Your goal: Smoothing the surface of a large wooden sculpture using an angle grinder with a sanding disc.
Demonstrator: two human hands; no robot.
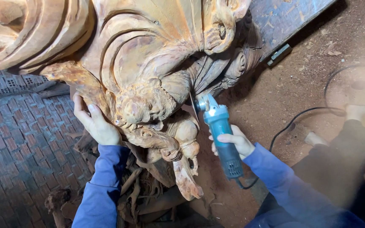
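The blue angle grinder (221, 135) is gripped in the right hand (235, 143), its disc touching the large wood carving (148, 76) near the middle. The left hand (96, 122) lies open against the carving's left edge, above the brick floor (17, 143).

Large reddish-brown wood carving (148, 76), deeply scrolled, dusty, hanging overhead. Blue angle grinder (220, 131), tilted, disc against carving's folds, black cord trailing behind.
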